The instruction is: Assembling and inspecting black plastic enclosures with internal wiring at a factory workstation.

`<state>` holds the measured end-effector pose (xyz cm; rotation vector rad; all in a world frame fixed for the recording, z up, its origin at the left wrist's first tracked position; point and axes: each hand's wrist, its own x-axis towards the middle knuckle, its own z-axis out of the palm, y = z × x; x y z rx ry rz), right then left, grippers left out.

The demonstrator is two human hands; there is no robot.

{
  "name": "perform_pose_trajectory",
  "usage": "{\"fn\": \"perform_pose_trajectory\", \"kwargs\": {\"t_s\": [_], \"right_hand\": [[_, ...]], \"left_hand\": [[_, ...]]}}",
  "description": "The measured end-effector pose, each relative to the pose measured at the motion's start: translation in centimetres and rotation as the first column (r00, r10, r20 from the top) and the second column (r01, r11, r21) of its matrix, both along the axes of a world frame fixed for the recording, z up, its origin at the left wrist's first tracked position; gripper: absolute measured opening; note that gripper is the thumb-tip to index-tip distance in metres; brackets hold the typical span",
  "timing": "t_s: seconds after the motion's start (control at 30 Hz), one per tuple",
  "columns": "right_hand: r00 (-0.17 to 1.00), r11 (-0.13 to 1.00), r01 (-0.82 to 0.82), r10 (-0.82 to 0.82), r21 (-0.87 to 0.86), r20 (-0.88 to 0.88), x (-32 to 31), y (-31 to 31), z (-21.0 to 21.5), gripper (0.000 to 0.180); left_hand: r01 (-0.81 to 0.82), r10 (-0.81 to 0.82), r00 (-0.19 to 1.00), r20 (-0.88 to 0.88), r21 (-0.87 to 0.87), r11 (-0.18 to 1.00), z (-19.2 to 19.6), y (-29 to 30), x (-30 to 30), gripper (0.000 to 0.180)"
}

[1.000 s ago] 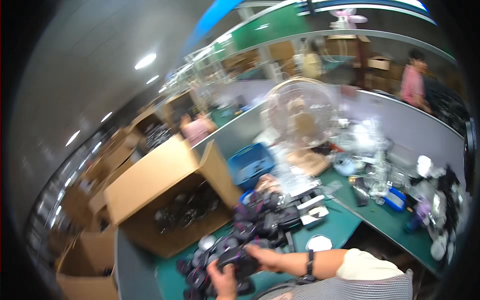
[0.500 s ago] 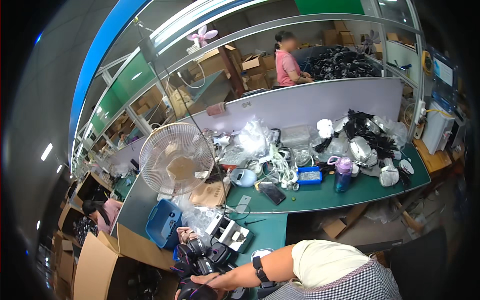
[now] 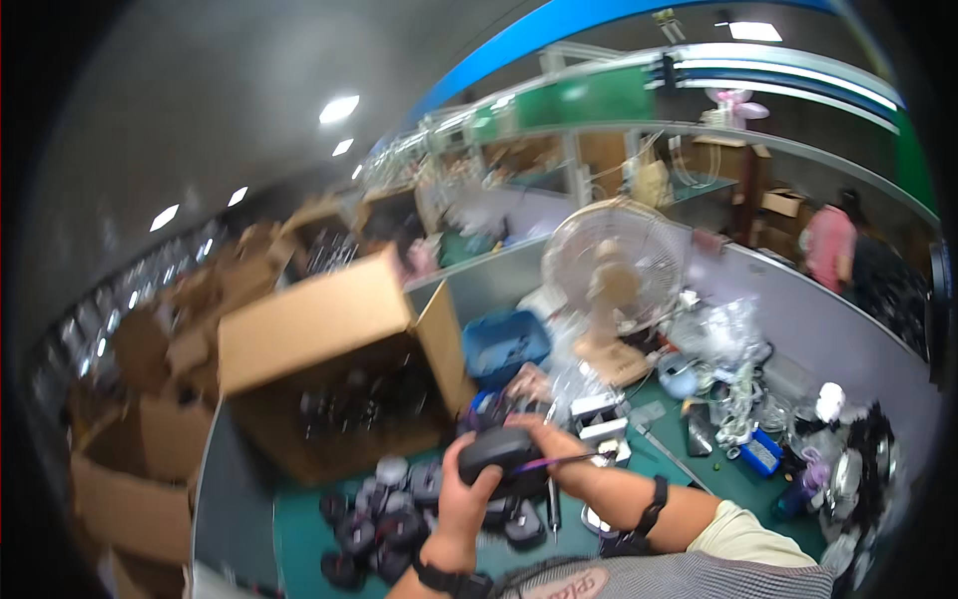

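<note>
the left hand has a dark watch strapped at the wrist. the right hand wears a black band on its wrist, below a pale cream short sleeve. a grey checked garment with a small red patch covers the chest.

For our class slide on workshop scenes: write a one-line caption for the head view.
Both hands, left hand and right hand, hold a black device above a green bench beside an open cardboard box.

Surface: green bench.
Below hands: dark round parts.
Left, beyond: open cardboard box.
Beyond: blue bin, fan.
</note>
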<state>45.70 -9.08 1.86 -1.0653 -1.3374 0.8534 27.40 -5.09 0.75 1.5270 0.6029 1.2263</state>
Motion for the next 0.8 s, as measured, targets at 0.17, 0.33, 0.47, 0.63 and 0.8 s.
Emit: {"fn": "perform_pose_trajectory", "kwargs": {"t_s": [0.17, 0.33, 0.47, 0.63, 0.8], "right_hand": [[0.949, 0.943, -0.021, -0.086, 0.333, 0.304, -1.7, -1.2, 4.1, 0.101], [0.943, 0.981, -0.188, 0.192, 0.040, -0.271, -2.8, 0.0, 4.5, 0.090], [0.899, 0.981, -0.194, 0.174, -0.010, -0.402, -3.6, 0.5, 1.8, 0.084], [0.893, 0.978, -0.206, 0.197, 0.020, -0.406, -4.1, 0.9, -0.1, 0.088], [0.964, 0.969, -0.189, 0.213, 0.156, -0.158, -3.7, 1.4, -0.7, 0.100]], "left_hand": [[-0.015, 0.015, 0.998, 0.065, -0.004, 1.000, 3.4, -1.7, -1.7, 0.073], [-0.138, 0.109, 0.987, 0.115, 0.282, 0.950, 2.7, -1.6, -1.4, 0.093], [-0.173, 0.163, 0.985, 0.061, 0.249, 0.953, 1.5, -0.8, -1.5, 0.103], [-0.167, 0.170, 0.980, 0.106, -0.031, 0.985, 0.6, -0.1, -1.7, 0.098], [-0.075, 0.142, 0.954, 0.265, -0.250, 0.965, 0.8, 0.0, -1.5, 0.066]]}}
